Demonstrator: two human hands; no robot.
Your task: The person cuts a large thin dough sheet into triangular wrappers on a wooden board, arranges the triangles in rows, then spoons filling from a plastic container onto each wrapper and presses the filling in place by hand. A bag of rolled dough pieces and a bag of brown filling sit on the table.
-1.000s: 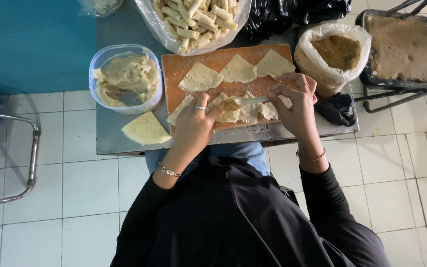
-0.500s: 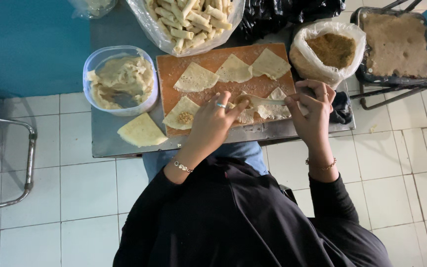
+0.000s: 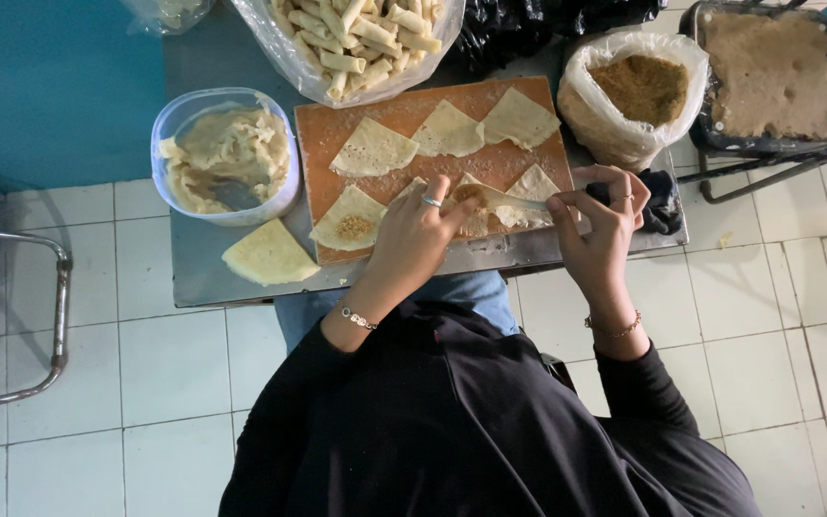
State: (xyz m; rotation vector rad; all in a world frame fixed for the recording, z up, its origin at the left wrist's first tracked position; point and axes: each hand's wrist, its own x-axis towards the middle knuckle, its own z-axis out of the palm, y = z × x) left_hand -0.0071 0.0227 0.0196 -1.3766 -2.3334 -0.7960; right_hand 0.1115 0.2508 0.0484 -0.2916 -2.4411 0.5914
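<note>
We stand over a white-tiled floor (image 3: 126, 383) with a small steel table (image 3: 241, 278) against a teal wall (image 3: 50, 86). On the table lies a wooden board (image 3: 323, 144), and near its front edge sits the wrapper (image 3: 490, 206) we are folding, a pale triangular sheet with a dab of brown filling at its middle. Our left hand (image 3: 413, 235) rests on it, fingers bent and pinching its left side, a ring on one finger. Our right hand (image 3: 595, 225) has its fingertips closed on the wrapper's right corner, drawing it up off the board.

Just to the left on the board lies another triangular wrapper with filling (image 3: 349, 220), and three plain wrappers (image 3: 447, 129) sit along the far edge. A folded yellow stack (image 3: 268, 254) lies on the bare steel beside the board. Further left stands a clear tub of pale paste (image 3: 227, 153). Beyond the board is a bag of finished rolls (image 3: 356, 38); to the right, a bag of brown filling (image 3: 638, 91) and a dark tray of crumbs (image 3: 772, 67).
</note>
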